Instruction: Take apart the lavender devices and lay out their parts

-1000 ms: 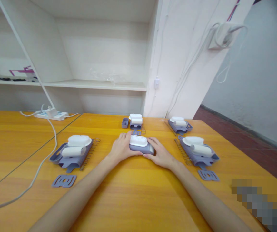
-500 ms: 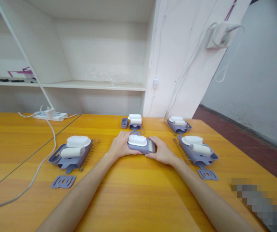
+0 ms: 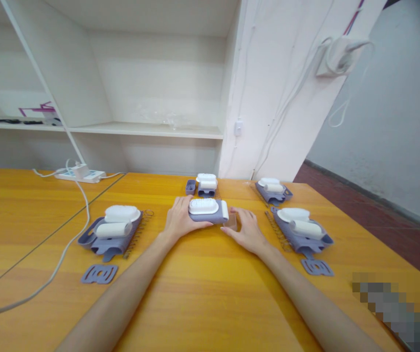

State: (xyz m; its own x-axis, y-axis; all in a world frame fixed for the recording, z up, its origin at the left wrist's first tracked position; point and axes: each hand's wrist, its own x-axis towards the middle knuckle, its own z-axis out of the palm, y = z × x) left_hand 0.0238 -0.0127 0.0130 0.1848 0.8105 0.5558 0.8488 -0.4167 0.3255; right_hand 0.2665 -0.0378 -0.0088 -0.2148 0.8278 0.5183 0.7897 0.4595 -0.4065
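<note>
My left hand [image 3: 180, 217] grips the left end of a grey-purple holder [image 3: 213, 216] above the table. A white bristled brush [image 3: 203, 206] sits on its upper side, and a white roller end [image 3: 225, 210] shows at its right. Just right of the holder, my right hand [image 3: 244, 229] has its thumb and fingers round a small clear piece [image 3: 230, 222], apart from the holder.
Similar grey sets with white parts lie at the left [image 3: 116, 227], right [image 3: 301, 230], back centre [image 3: 207, 185] and back right [image 3: 273, 190]. Springs and flat grey plates [image 3: 99, 274] lie beside some. A power strip [image 3: 81, 174] and white cable are at the left.
A clear piece now shows in my right hand, apart from the holder's right end, where the roller is exposed. My left hand has moved the holder slightly left and up.
</note>
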